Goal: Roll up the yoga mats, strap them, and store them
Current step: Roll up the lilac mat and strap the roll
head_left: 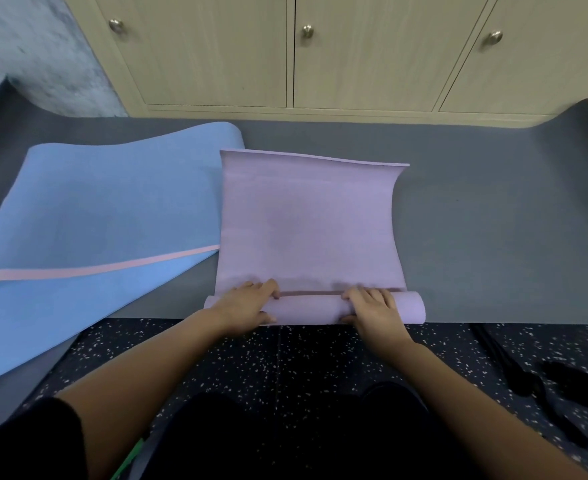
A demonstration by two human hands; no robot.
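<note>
A lilac yoga mat [308,223] lies flat in front of me, with its near end wound into a roll [309,308]. My left hand [249,303] grips the roll near its left end, fingers over the top and thumb at the near side. My right hand [372,306] grips it near the right end the same way. A blue yoga mat [88,209] with a pink edge lies unrolled and rumpled to the left, its far end curling up. Black straps [559,386] lie on the speckled floor at the lower right.
A large grey mat [493,220] covers the floor under both mats. Beige cabinets [365,53] with round metal knobs stand along the far wall. Dark speckled flooring [285,355] lies between the grey mat and my knees. A green strip shows at the bottom left.
</note>
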